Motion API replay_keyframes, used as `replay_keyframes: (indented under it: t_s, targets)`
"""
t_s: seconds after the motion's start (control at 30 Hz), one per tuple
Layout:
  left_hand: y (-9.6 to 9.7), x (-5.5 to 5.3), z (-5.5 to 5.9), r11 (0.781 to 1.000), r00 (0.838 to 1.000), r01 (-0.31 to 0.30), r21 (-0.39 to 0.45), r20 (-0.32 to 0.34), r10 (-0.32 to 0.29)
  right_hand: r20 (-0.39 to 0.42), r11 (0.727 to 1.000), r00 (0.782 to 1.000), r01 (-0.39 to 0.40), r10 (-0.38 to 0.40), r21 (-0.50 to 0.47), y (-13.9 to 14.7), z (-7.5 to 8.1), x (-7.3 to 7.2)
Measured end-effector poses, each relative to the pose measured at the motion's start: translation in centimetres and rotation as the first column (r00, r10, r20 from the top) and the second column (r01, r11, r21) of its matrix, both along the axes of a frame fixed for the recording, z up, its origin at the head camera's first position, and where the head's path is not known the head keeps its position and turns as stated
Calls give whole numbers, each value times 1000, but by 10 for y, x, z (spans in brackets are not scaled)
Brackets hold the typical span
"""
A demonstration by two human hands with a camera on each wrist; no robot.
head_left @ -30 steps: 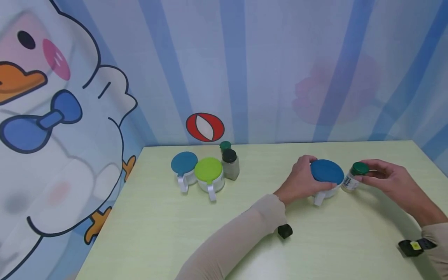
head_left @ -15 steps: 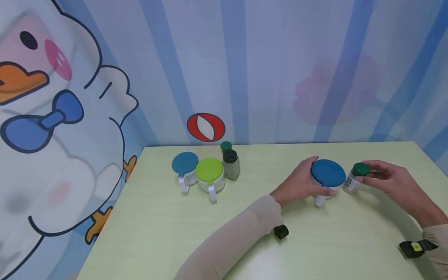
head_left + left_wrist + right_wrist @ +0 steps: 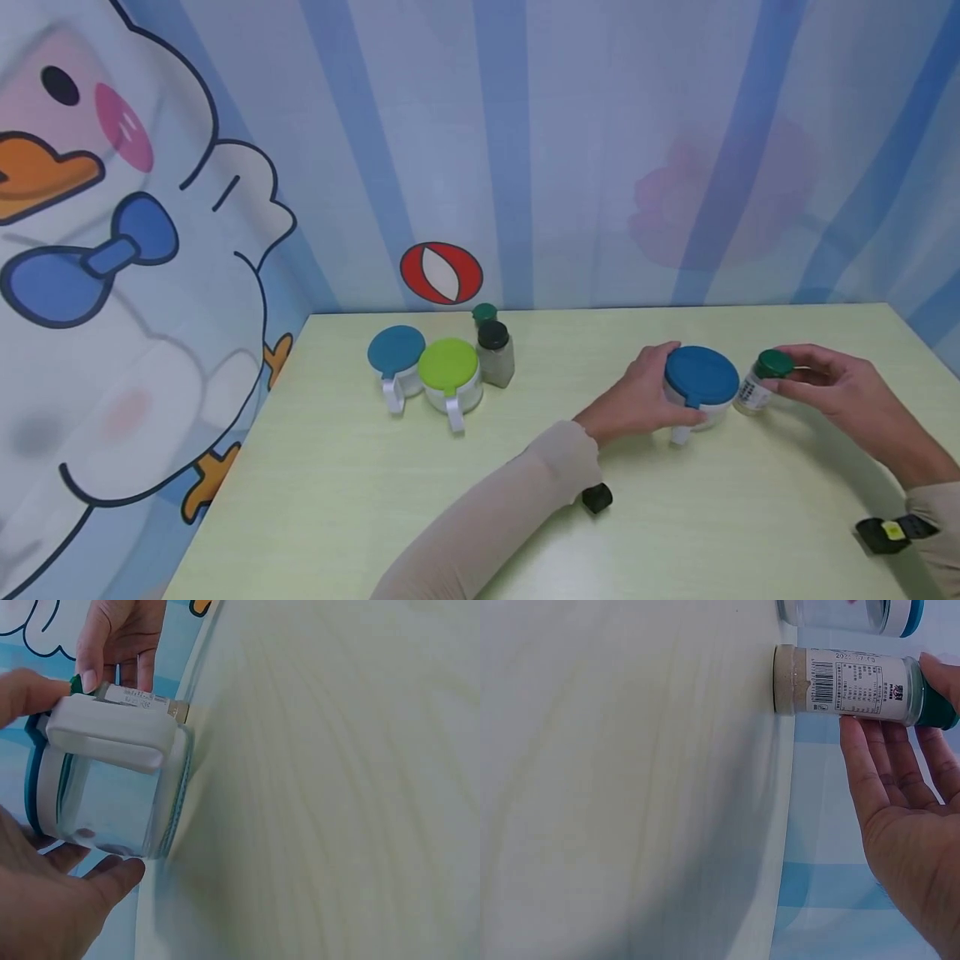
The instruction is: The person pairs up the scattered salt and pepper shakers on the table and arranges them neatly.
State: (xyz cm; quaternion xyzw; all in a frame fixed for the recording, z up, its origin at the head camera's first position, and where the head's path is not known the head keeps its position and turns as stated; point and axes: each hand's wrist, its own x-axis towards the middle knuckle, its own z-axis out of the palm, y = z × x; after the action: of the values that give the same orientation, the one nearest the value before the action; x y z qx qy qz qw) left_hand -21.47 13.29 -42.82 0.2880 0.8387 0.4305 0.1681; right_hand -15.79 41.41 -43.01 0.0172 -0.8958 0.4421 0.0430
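Observation:
On the right half of the table, my left hand [image 3: 643, 396] grips a clear jar with a blue lid [image 3: 702, 377] and a white handle [image 3: 112, 731]. Thumb and fingers lie on opposite sides of the jar in the left wrist view. Just right of it stands a small spice bottle [image 3: 752, 392] with a green cap and a printed label [image 3: 859, 686]. My right hand [image 3: 832, 383] pinches this bottle near its cap, thumb on the cap and fingers along the side. Both containers stand upright on the table, close beside each other.
Further left on the table [image 3: 337, 500] stand another blue-lidded jar [image 3: 396, 350], a green-lidded jar [image 3: 448, 363], a black-capped bottle [image 3: 495, 354] and, behind it, a green-capped one [image 3: 484, 313]. A patterned curtain [image 3: 570, 167] rises behind the table's back edge.
The jar with the blue lid has shifted very slightly toward me, and my left hand and forearm have drawn a little left and nearer. The right hand and spice bottle look nearly still.

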Motion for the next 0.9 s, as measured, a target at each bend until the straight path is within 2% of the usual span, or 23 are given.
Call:
replay_keyframes:
  t_s: [0.1, 0.23, 0.37, 0.7, 0.9]
  targets:
    - [-2, -3, -4, 999, 999, 45, 17, 3, -45, -3, 1000, 1000, 5, -5, 10, 0, 0, 0]
    - [-6, -7, -7, 991, 993, 119, 55, -34, -117, -5, 1000, 1000, 0, 0, 7, 0, 0, 1]
    - [-9, -9, -8, 986, 988, 150, 70, -59, -146, -2, 1000, 1000, -4, 4, 1, 1, 0, 1]
    - [-6, -6, -8, 992, 995, 89, 84, -58, -85, 14, 1000, 1000, 1, -1, 6, 1, 2, -1]
    - [-3, -4, -9, 997, 997, 54, 59, -64, -50, 15, 1000, 1000, 1, -1, 4, 3, 0, -2]
